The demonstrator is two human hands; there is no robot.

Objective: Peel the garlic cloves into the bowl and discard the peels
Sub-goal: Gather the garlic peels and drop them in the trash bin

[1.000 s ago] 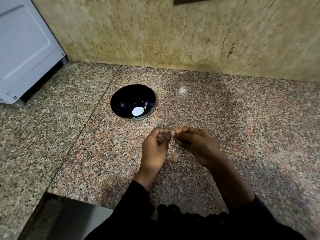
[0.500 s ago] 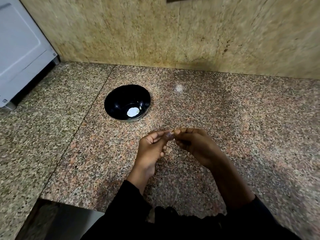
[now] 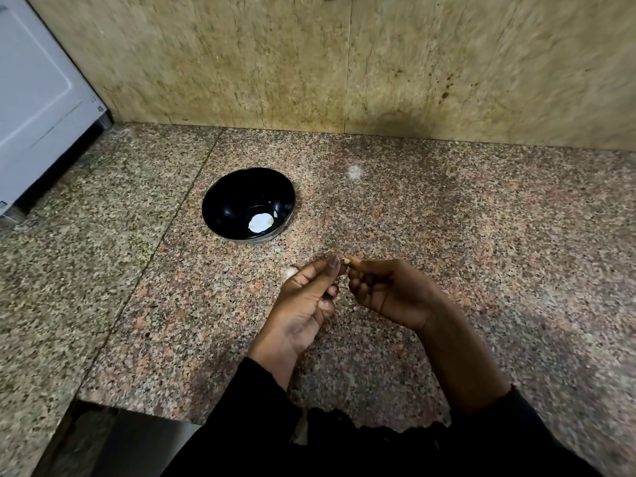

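A black bowl (image 3: 223,204) stands on the granite counter (image 3: 481,235), with a pale white piece (image 3: 260,222) lying in its bottom. In front of it my left hand (image 3: 306,301) and my right hand (image 3: 389,290) meet fingertip to fingertip. Between them they pinch a small pale garlic clove (image 3: 345,260), mostly hidden by the fingers. A pale bit (image 3: 290,271) shows on the counter just left of my left hand's knuckles.
A white appliance (image 3: 38,94) stands at the far left on the counter. A beige stone wall (image 3: 378,63) closes the back. The counter's front edge drops off at lower left (image 3: 137,413).
The view has shifted slightly. My left hand has turned palm up and its fingers have stretched toward the clove. The right hand keeps its pinch.
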